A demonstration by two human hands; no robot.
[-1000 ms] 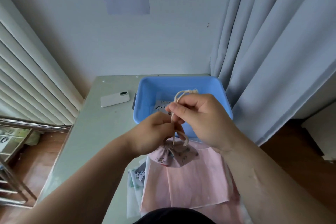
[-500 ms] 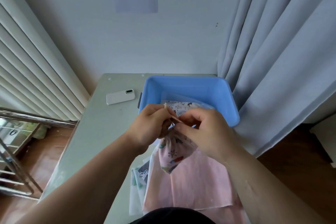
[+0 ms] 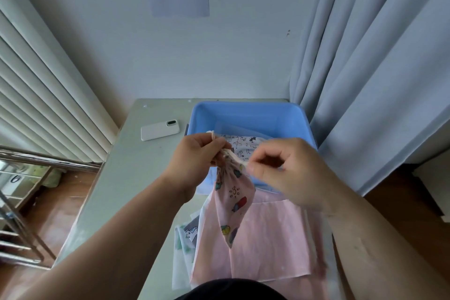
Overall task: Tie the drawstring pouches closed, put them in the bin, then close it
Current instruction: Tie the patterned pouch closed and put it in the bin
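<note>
A pink printed drawstring pouch hangs by its gathered neck in front of the blue bin. My left hand grips the neck and one end of the cream drawstring. My right hand pinches the other end of the drawstring and holds it out to the right, so the cord runs taut between both hands. A white pouch with black prints lies inside the bin. More pouches lie flat on the table below: a plain pink one on top and a white printed one underneath.
A white phone lies on the grey-green table left of the bin. Grey curtains hang close on the right. White blinds and a metal rack stand on the left. A sheet with a QR code is on the wall.
The pouch has been lifted off the pile and now hangs free. My hands have drawn apart, the right one pulling the drawstring out to the right.
</note>
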